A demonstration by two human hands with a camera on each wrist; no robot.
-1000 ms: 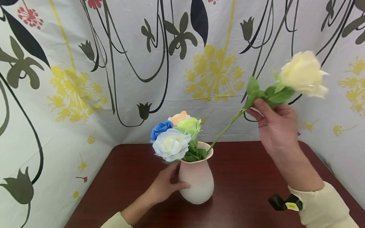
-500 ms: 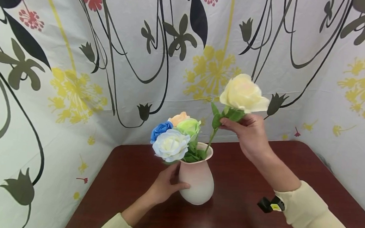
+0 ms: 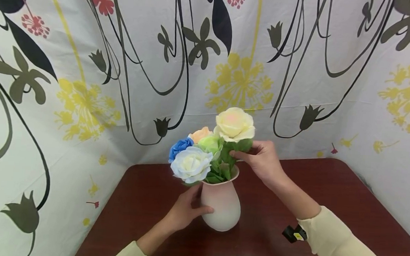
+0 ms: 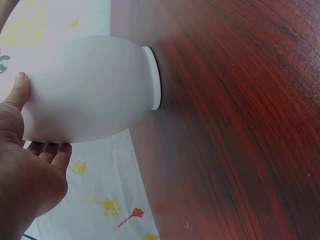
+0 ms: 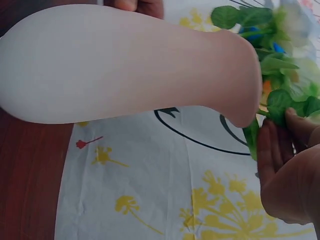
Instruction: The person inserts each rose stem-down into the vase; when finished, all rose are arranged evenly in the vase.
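A pale vase (image 3: 221, 204), pinkish near its flared rim, stands upright on the dark red table. My left hand (image 3: 185, 208) grips its left side, thumb across the front and fingers behind; the left wrist view shows the same hold on the vase (image 4: 95, 90). My right hand (image 3: 264, 164) pinches the leafy stem of a cream rose (image 3: 235, 124) just under its bloom, right above the rim. The stem's lower part is hidden in the vase. Beside it in the vase are a pale blue rose (image 3: 191, 164), a blue rose (image 3: 181, 148), a green rose (image 3: 211, 143) and a peach rose (image 3: 201, 134).
The dark red wooden table (image 3: 289, 245) has rounded back corners. Behind and on both sides hangs a white curtain (image 3: 139, 99) printed with flowers and vines. A small black device (image 3: 294, 234) is worn at my right sleeve.
My right hand has moved left and down with the cream rose, from far right of the vase to just above its rim. The left hand keeps its hold on the vase.
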